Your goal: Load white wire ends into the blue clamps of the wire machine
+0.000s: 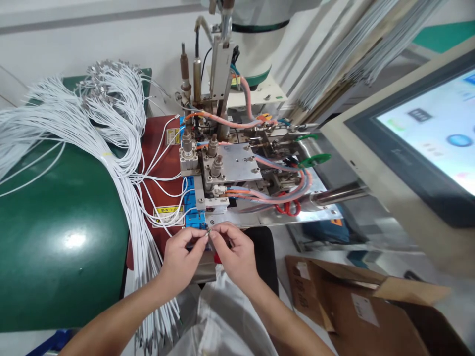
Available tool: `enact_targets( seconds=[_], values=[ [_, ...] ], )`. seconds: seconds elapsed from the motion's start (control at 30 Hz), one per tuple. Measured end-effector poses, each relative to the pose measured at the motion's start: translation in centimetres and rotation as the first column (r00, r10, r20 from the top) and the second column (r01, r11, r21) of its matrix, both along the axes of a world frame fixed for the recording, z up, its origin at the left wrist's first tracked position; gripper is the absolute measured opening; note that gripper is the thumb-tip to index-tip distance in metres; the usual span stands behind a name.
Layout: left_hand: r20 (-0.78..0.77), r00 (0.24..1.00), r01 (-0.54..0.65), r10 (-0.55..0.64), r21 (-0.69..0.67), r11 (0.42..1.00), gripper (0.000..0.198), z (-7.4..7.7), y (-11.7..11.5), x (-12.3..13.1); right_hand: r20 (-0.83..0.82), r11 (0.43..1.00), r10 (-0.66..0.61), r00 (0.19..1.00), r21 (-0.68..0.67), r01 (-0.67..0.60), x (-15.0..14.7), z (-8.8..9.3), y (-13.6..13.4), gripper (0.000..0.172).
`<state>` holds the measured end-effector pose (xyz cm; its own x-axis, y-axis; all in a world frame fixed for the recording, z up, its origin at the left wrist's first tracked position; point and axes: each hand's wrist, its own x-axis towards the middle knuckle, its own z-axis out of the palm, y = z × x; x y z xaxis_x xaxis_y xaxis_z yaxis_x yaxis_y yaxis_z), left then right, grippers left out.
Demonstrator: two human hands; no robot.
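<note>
My left hand [184, 254] and my right hand [235, 252] meet in front of the machine, thumbs and forefingers pinched together at the tips. Between them is a tiny piece [208, 232], too small to name. Just beyond my fingertips is the blue fixture [193, 217] on the machine's front left edge, with several white wires [172, 180] running into it. Left of my hands hangs a thick bundle of white wires [128, 212], draped over the table edge with its loose ends low by my left forearm.
The machine [237, 163] carries metal cylinders, orange hoses and green discs. A green-topped table [55, 247] stands left, a red-brown plate [159, 190] between. A screen [438, 123] juts in from the right, above an open cardboard box [356, 306]. More wires hang at the back right.
</note>
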<state>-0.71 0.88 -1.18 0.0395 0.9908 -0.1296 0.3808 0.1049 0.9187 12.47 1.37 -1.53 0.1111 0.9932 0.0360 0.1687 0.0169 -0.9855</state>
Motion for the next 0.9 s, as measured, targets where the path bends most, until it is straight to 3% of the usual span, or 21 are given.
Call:
enact_targets(
  seconds=[0.17,0.37,0.47,0.57,0.7,0.8,0.9],
  values=[
    [0.016,0.993,0.12,-0.119,-0.071,0.99,0.013,0.5,0.6,-0.4,0.206,0.982,0.17,0.964,0.041,-0.182,1.2,0.5,0.6,0.012],
    [0.02,1.0,0.004,-0.003,-0.047,0.999,0.013,0.0,0.0,0.0,0.069,1.0,-0.024,0.997,0.017,0.023,-0.8,-0.4,-0.2,0.014],
    [0.03,0.999,-0.016,0.017,-0.027,1.0,0.014,-0.4,-0.3,0.1,0.022,0.998,-0.064,0.998,0.018,0.064,-1.6,-0.8,-0.4,0.013],
    [0.04,0.999,-0.011,0.012,-0.026,1.0,0.014,-0.6,-0.4,0.1,0.062,0.99,-0.064,0.996,0.126,0.056,-1.5,-0.8,-0.2,0.011],
    [0.024,0.999,0.048,-0.047,-0.043,0.998,0.013,-0.1,0.0,-0.3,0.166,0.967,0.069,0.984,0.232,-0.107,0.1,-0.3,0.5,0.008],
    [-0.041,0.985,0.162,-0.165,-0.066,0.985,0.013,0.9,0.6,-0.9,0.259,0.944,0.233,0.937,0.172,-0.282,1.6,0.6,1.2,0.009],
    [-0.136,0.937,0.313,-0.322,-0.085,0.946,0.014,1.8,1.0,-1.5,0.314,0.881,0.425,0.849,0.072,-0.467,2.4,1.2,1.6,0.01]
  ],
)
